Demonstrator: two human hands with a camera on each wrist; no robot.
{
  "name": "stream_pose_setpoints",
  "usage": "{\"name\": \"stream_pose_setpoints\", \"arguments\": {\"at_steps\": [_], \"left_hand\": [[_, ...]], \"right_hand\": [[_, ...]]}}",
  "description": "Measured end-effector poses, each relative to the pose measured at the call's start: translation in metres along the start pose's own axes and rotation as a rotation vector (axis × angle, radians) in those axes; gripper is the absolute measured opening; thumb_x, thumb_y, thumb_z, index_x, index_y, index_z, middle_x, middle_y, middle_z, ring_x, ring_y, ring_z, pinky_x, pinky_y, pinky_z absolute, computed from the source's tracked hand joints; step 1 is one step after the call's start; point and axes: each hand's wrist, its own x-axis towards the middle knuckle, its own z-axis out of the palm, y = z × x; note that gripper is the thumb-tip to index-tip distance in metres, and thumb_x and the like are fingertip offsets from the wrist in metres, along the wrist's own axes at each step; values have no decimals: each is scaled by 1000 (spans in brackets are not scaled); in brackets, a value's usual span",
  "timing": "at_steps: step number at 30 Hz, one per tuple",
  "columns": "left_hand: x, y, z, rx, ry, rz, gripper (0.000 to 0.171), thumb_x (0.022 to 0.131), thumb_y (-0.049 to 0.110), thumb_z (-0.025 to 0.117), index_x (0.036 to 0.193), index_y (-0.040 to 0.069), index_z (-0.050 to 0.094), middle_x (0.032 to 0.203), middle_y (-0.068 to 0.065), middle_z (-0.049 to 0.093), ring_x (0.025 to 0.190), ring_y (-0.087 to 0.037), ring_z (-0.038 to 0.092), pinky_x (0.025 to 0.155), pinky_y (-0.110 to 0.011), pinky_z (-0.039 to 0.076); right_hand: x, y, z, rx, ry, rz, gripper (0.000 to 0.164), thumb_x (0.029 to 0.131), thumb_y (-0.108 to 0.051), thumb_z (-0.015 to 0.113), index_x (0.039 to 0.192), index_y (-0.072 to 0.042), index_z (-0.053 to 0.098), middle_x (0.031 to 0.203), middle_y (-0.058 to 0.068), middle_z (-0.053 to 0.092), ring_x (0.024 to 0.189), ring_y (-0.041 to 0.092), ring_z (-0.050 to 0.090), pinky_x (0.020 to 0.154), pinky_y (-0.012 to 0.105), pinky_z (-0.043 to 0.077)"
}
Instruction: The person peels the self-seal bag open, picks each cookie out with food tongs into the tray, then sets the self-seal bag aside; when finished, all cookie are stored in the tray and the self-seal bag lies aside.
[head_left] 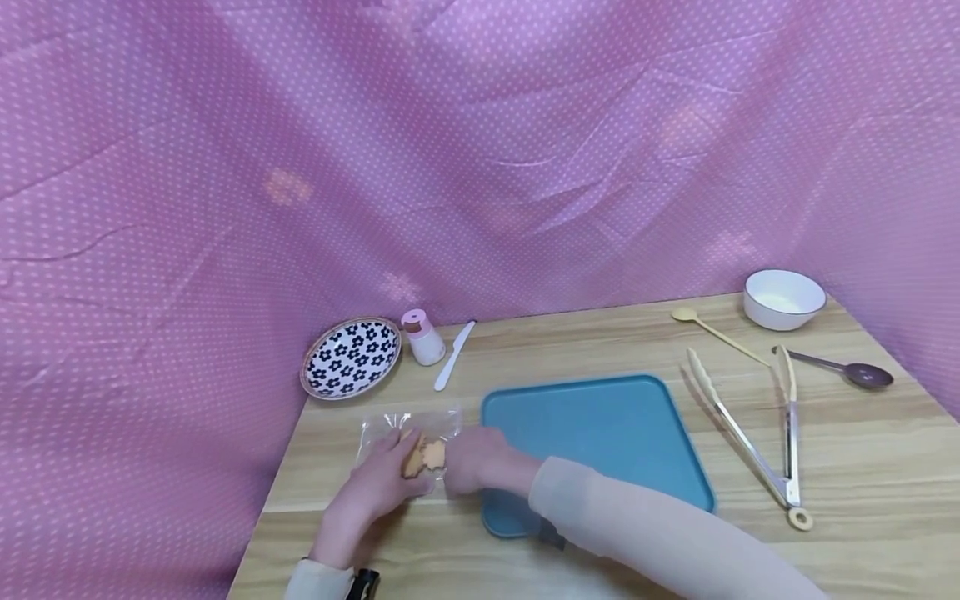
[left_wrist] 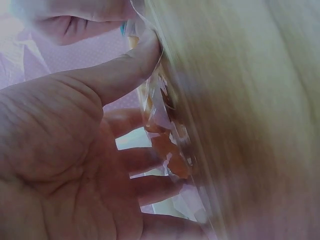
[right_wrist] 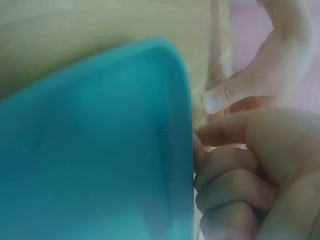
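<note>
A clear plastic bag [head_left: 442,421] with orange-brown biscuit-like pieces [head_left: 433,454] inside lies on the table, left of a teal tray [head_left: 585,425]. My left hand [head_left: 384,477] rests across the bag, its thumb and fairly straight fingers spread to either side of the pieces; the left wrist view shows the thumb pressing the film. At the bag's right side, my right hand [head_left: 476,460] has curled fingers and pinches the edge between thumb and index finger. The right wrist view puts that hand [right_wrist: 235,175] right beside the tray's rim; the pinched film is mostly hidden.
Behind the bag stand a flower-patterned oval plate [head_left: 351,358], a pink-topped white shaker bottle [head_left: 423,337] and a white knife [head_left: 454,357]. Right of the tray lie tongs [head_left: 750,442], a pale yellow spoon [head_left: 720,335], a dark spoon [head_left: 866,375] and a white bowl [head_left: 783,300].
</note>
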Motion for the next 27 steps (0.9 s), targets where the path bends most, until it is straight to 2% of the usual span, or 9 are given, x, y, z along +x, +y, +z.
{"name": "stream_pose_setpoints", "arguments": {"at_steps": [5,12,15,19,23,27], "left_hand": [[1,-2,0,-3,2,11,92,82,49,79,158,21,36,167,-22,27,152,-49,29,115,-76,31],[3,-4,1,8,8,9,90,83,47,79,158,21,37,166,-21,29,152,-48,30,113,-79,30],[3,-4,1,10,6,6,90,83,47,80,158,22,37,166,-21,29,152,-48,30,113,-78,30],[4,-4,1,9,4,1,90,83,46,79,158,23,36,167,-21,29,152,-48,30,113,-78,30],[4,-5,1,5,2,4,89,84,46,79,158,24,36,167,-20,29,152,-47,29,114,-79,29],[3,-5,1,10,5,6,88,84,46,78,158,23,37,167,-21,29,153,-47,29,113,-80,29]], "right_hand": [[3,-1,-2,23,30,0,32,93,-46,62,90,-16,72,76,0,62,66,17,55,58,31,45],[7,-3,-7,-39,-2,-24,12,87,-27,65,78,-21,63,74,-1,60,67,17,55,60,31,47],[8,-2,-10,-21,-37,-20,9,89,-27,64,88,-19,66,77,-1,61,69,17,56,66,33,49],[9,1,-14,-7,-79,-18,14,88,-28,66,96,-17,66,81,0,62,73,17,57,74,36,52],[10,4,-17,-9,-91,-23,11,84,-27,69,88,-19,64,81,-1,63,73,17,58,71,35,51],[13,7,-18,-34,-74,-52,9,89,-25,63,81,-20,63,84,-1,64,75,17,59,66,33,51]]}}
